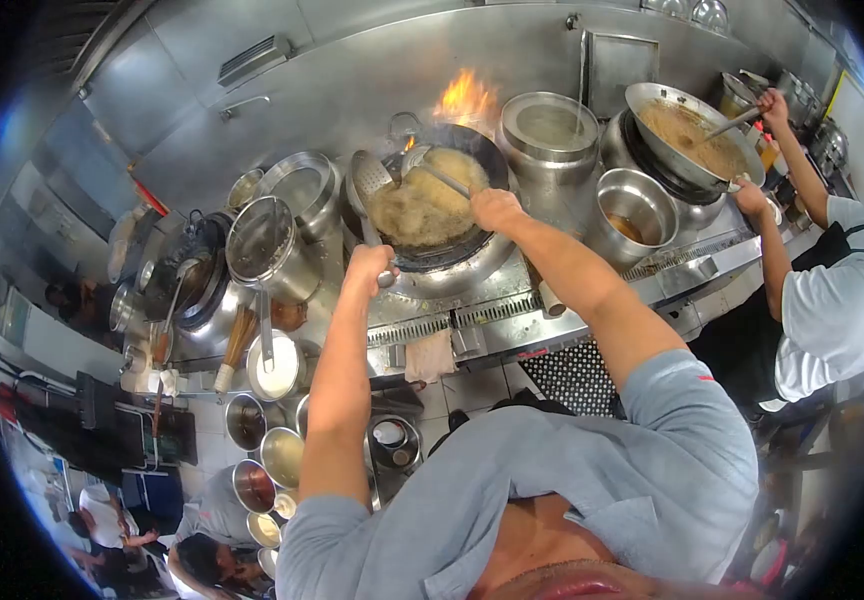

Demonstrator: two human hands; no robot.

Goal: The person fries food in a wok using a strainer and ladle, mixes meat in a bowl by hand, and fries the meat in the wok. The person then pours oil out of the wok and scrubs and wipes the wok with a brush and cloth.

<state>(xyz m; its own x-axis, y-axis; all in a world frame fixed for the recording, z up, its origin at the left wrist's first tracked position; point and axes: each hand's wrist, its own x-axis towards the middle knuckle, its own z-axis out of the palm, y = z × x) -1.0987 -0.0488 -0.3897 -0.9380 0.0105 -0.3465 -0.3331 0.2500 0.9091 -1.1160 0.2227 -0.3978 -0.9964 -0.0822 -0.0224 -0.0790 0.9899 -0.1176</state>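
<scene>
My left hand [370,268] is closed around the handle of a perforated skimmer [372,178], whose head hangs over the left rim of the wok. In my right hand [498,209] is the handle of a ladle [442,179]; its bowl is at the far side of the bubbling oil. The dark wok [492,160] sits on the burner in front of me, full of foaming oil [422,220]. What lies under the foam is hidden. Flames [467,97] rise behind the wok's far edge.
To the right, a co-worker [832,270] stirs a large pale wok [642,95]. Steel pots [550,140] stand between the woks. A strainer [262,240] rests on a pot at left, near a bamboo brush [237,340]. A cloth [430,356] hangs at the stove's front edge.
</scene>
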